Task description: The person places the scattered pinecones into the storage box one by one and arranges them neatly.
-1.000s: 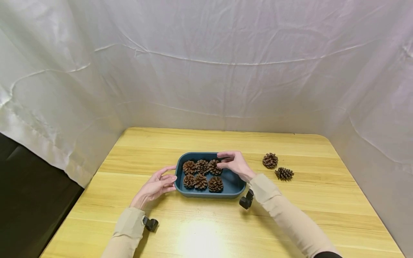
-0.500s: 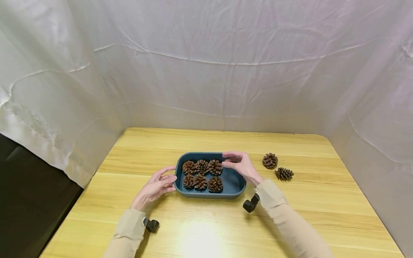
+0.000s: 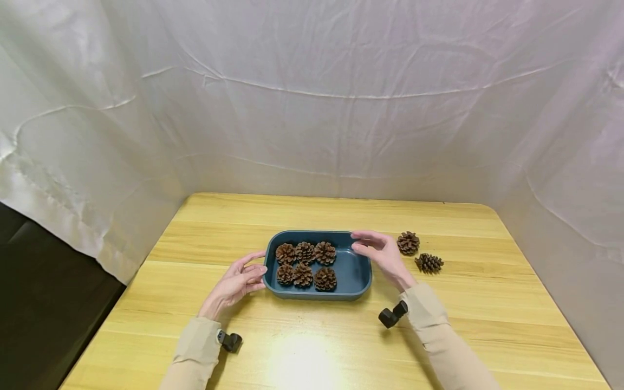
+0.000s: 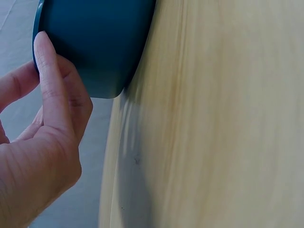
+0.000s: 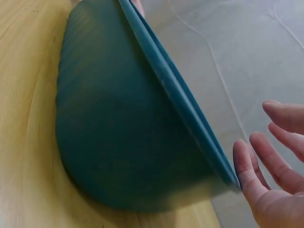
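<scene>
A deep blue tray with rounded corners stands on the table. Several brown pine cones lie inside it in two rows, left of its bare right end. My left hand holds the tray's left end, the thumb at the rim and bent fingers against the outer wall; the left wrist view shows the thumb up close. Over the tray's right end is my right hand, thumb and fingers spread apart with nothing between them. In the right wrist view its fingers are right by the rim.
Two more pine cones, a rounder one and a longer one on its side, lie on the wooden table to the right of the right hand. Pale curtains hang behind the table and along its sides.
My right hand has drawn back to the right, away from the upper-row pine cone to the tray's right end, leaving that cone in the tray. The left hand has stayed in place.
</scene>
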A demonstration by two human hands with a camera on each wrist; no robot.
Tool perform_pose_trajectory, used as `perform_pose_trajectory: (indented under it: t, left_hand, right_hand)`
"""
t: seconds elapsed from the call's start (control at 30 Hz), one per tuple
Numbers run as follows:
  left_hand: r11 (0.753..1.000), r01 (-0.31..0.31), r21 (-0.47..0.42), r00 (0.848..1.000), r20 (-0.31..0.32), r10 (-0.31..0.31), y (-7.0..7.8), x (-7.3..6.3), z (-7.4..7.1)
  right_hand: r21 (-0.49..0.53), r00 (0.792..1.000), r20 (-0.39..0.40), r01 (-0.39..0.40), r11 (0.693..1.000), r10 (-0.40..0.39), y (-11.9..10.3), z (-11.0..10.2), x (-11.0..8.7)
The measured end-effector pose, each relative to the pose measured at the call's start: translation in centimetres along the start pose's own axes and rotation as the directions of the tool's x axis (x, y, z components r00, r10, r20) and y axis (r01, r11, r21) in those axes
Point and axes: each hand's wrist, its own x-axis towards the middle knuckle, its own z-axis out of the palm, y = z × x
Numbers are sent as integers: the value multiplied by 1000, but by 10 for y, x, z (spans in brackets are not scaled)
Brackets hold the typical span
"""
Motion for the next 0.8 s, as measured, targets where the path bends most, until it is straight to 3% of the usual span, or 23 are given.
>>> perform_pose_trajectory:
  t: [0.3, 0.6, 0.8]
  left_hand:
    - [1000, -10, -8, 1000, 8, 10, -1, 0, 0]
    - [1000, -13, -12, 1000, 10, 13, -2, 0, 0]
    - [1000, -13, -19, 1000, 12, 14, -2, 0, -1]
  right_hand:
    - [48, 996, -92, 7, 999, -3, 6, -26, -14]
    - [95, 983, -178, 66, 993, -48, 20, -56, -31]
    - [182, 957, -290, 29, 983, 26, 25, -73, -46]
